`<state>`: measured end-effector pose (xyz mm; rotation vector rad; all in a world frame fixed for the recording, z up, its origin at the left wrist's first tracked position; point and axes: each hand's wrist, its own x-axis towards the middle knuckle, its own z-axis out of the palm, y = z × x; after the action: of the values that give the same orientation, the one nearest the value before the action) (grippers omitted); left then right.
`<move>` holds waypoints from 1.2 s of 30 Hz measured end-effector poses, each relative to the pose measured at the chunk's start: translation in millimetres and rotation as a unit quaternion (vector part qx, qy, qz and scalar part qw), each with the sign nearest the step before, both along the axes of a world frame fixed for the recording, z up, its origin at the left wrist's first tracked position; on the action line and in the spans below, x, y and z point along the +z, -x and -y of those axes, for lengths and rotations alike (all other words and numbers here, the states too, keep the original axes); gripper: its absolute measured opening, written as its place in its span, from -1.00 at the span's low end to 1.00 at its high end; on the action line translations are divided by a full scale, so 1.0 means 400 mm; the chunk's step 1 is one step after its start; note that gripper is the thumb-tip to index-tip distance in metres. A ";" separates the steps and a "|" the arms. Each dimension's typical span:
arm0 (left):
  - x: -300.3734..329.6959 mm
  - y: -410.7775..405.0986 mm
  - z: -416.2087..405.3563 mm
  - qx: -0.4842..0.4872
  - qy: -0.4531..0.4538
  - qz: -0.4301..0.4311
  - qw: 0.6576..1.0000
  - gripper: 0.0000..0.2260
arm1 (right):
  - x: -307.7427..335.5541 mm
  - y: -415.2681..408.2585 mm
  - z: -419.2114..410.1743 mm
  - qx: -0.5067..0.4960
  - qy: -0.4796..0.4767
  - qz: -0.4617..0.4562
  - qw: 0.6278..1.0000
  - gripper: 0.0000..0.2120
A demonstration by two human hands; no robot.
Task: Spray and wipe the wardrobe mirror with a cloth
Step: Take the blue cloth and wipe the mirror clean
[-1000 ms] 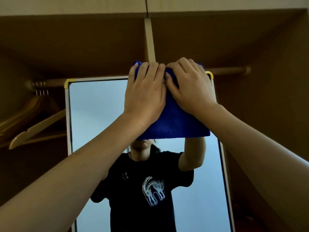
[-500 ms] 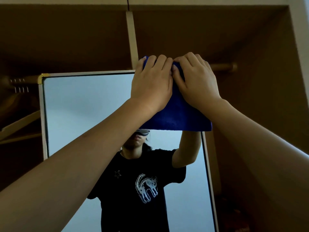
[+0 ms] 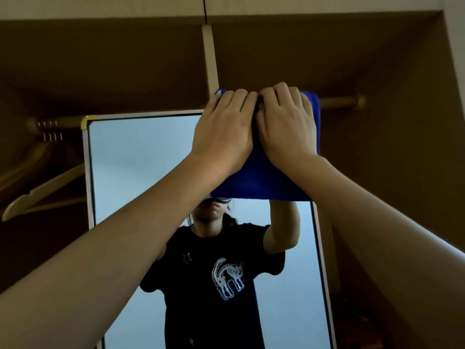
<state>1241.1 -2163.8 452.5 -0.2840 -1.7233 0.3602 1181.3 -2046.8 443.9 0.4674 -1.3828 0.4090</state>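
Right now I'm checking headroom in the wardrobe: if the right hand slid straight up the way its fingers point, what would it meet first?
Probably the wooden clothes rail just above the right hand; depth is unclear.

Wooden hangers (image 3: 42,190) (left) on rail (image 3: 60,120)

blue cloth (image 3: 261,180) | flat on mirror (image 3: 141,157) top-right corner | mirror upright, white-framed

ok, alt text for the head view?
Both hands, left hand and right hand, press a blue cloth against the top right corner of a framed mirror inside a wardrobe. Wooden hangers hang on a rail to the left.
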 end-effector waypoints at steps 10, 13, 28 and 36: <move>-0.036 -0.072 0.166 0.034 -0.044 -0.053 0.997 -0.63 | 0.001 -0.066 0.179 0.063 -0.033 -0.045 0.996 -0.72; -0.039 -0.098 0.214 0.052 -0.058 -0.060 0.995 -0.61 | 0.008 -0.085 0.228 0.072 -0.046 -0.048 0.995 -0.71; -0.077 -0.145 0.292 0.054 -0.084 -0.099 0.990 -0.60 | -0.014 -0.107 0.337 0.066 -0.008 -0.131 0.989 -0.79; -0.087 -0.134 0.220 0.053 -0.052 -0.157 0.985 -0.69 | -0.063 -0.126 0.251 0.062 0.041 -0.163 0.984 -0.82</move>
<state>1294.8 -2251.8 417.8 -0.0541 -1.4423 0.3705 1231.8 -2147.1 418.8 0.5291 -1.0201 0.4671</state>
